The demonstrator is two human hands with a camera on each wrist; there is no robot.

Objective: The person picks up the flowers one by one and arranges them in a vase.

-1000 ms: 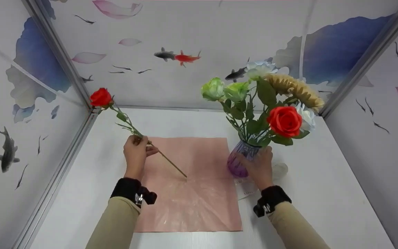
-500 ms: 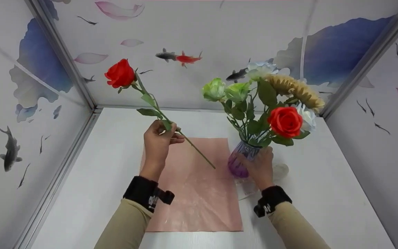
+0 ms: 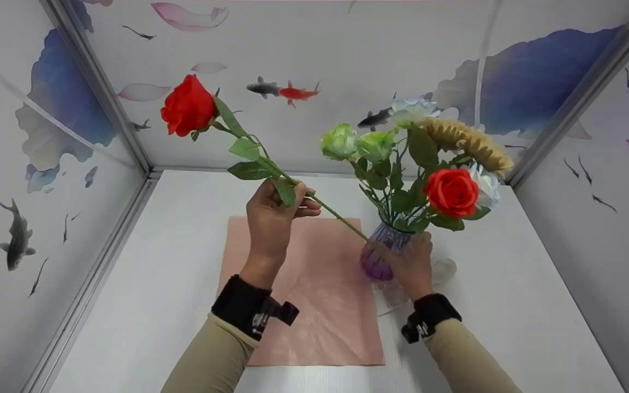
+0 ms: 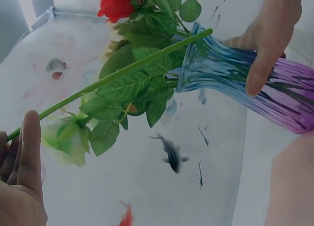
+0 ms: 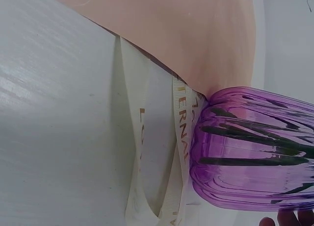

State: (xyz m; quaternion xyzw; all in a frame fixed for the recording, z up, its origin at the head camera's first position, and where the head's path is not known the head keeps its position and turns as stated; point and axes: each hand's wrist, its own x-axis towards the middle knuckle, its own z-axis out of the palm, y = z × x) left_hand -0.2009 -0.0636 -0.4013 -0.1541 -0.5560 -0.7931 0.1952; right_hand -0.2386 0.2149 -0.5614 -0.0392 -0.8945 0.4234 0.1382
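Note:
My left hand [image 3: 271,224] pinches the green stem of a long-stemmed red rose [image 3: 189,106], bloom up and to the left. The stem slants down right, its bare end overlapping the vase in the head view. From the left wrist, that stem [image 4: 122,71] crosses in front of the vase's mouth; whether it touches cannot be told. My right hand [image 3: 413,265] grips the blue-to-purple glass vase [image 3: 374,262], thumb on the near side. Several flowers stand in it: another red rose [image 3: 451,192], green blooms [image 3: 338,142], pale blue ones and a tan sunflower-like bloom [image 3: 464,139].
A pink wrapping sheet [image 3: 303,305] lies flat on the white table [image 3: 516,305], left of the vase. Cream lettered ribbon [image 5: 181,118] loops beside the vase's base, with its pale roll [image 3: 444,269] behind my right hand. Printed walls enclose the back and sides.
My left hand has carried the rose right and upward, bringing its stem end from over the pink sheet to the vase. My right hand and the vase have stayed put.

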